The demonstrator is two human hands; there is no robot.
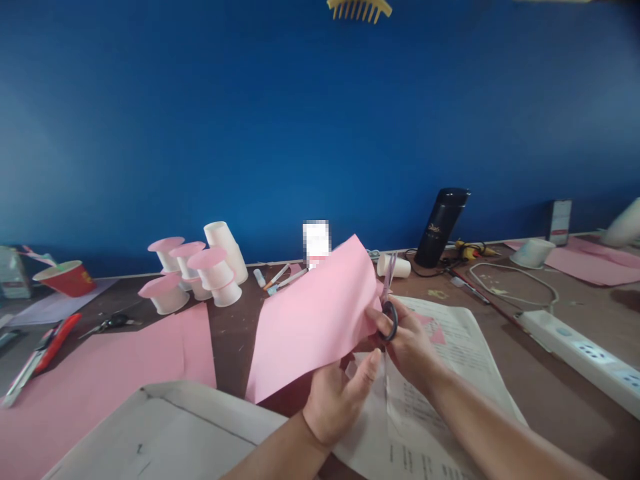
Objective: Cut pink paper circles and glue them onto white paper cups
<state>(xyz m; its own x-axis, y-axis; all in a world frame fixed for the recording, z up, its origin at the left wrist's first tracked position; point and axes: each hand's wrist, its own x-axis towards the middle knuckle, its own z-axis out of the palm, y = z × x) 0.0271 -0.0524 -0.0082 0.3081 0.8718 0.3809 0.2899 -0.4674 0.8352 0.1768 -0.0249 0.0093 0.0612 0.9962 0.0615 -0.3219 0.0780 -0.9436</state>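
My right hand (407, 343) is closed on a pair of scissors (390, 323), with the dark handle loop around a finger and the blades pointing up, beside the right edge of a raised sheet of pink paper (310, 317). Below the sheet, my left hand (337, 397) holds it from its lower edge. The left thumb shows, sticking up apart from the paper, while the other fingers are mostly hidden behind the sheet. A newspaper-like printed sheet (450, 400) with pink scraps (436, 331) on it lies under my right forearm.
Paper cups with pink discs (167, 293) stand at the left back near a white cup stack (227, 253). A red utility knife (50, 347) lies on pink paper (125, 373). At right are a black flask (440, 230) and a power strip (575, 350).
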